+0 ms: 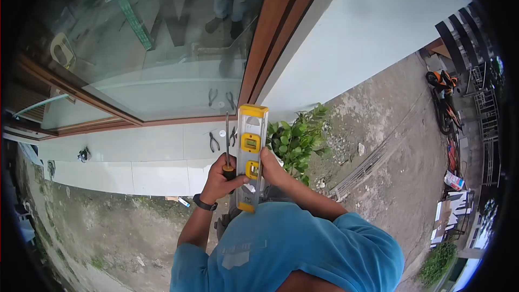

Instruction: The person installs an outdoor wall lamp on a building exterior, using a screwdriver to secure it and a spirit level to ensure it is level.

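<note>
A spirit level [252,157] with a silver body, yellow end caps and yellow vial housings is held lengthwise in front of my chest. My right hand [273,168] grips its right edge, the thumb on the near face. On the other side, my left hand [219,182] is closed around the black and yellow handle of a screwdriver [228,143], its shaft pointing up toward the window. The left thumb also rests against the lower part of the level. Pliers [214,141] lie on the white tiled ledge [159,176], with a second plier-like tool [233,136] partly hidden beside my left hand.
A brown-framed glass window [162,97] rises behind the ledge and mirrors the tools. A leafy plant [297,139] grows right of the level, by a white wall [346,38]. A small dark object [84,154] sits farther left on the ledge. An orange motorcycle [444,103] stands far right.
</note>
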The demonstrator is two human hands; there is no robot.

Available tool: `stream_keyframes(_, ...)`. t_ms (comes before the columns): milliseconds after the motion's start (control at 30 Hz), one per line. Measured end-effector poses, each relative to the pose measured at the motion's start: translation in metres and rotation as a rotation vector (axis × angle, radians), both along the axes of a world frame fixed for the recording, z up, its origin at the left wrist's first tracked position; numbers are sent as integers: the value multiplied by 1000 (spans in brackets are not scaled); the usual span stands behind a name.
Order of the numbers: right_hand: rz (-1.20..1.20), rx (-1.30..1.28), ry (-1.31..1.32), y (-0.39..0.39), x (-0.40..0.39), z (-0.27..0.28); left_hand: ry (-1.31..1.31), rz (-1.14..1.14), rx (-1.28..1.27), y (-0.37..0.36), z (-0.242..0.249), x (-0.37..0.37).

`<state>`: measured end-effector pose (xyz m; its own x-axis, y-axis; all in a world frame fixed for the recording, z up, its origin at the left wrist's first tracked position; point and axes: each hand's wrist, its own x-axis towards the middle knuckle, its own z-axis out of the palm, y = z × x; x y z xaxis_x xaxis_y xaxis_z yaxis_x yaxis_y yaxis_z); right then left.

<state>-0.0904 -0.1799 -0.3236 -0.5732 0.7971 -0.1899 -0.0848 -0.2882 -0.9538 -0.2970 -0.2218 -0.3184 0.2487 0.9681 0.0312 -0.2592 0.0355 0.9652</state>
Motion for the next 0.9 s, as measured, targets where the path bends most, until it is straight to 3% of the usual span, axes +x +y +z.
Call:
stream_keyframes(33, -139, 234, 55, -13, -6, 60, -57, 110, -12, -2, 31, 18)
stream_keyframes(67, -202, 284, 118, -26, -2, 86, -46, 192, 6, -4, 51, 30)
stream_keyframes(133, -217, 477, -71, -49, 18, 113, 62, 316, 283, 0, 76, 48)
stream_keyframes(200, -324, 636, 0, -45, 45, 118, -65, 238, 397, 6, 120, 79)
stream_keyframes(267, -405, 774, 48, -46, 77, 135, -34, 123, 575, 14, 155, 94)
stream_keyframes(367, -539, 954, 175, -37, 149, 221, -33, 38, 803, 40, 215, 118)
stream_keyframes(433, -710, 1021, 306, -12, 195, 278, -35, 98, 871, 57, 251, 138)
stream_keyframes(500, -883, 1117, 257, 25, 242, 336, -48, 145, 909, 75, 292, 161)
stream_keyframes(667, -931, 1157, 160, 117, 304, 436, -21, 242, 895, 115, 383, 221)
stream_keyframes(900, -782, 1197, 189, 159, 297, 486, 28, 304, 938, 153, 449, 268)
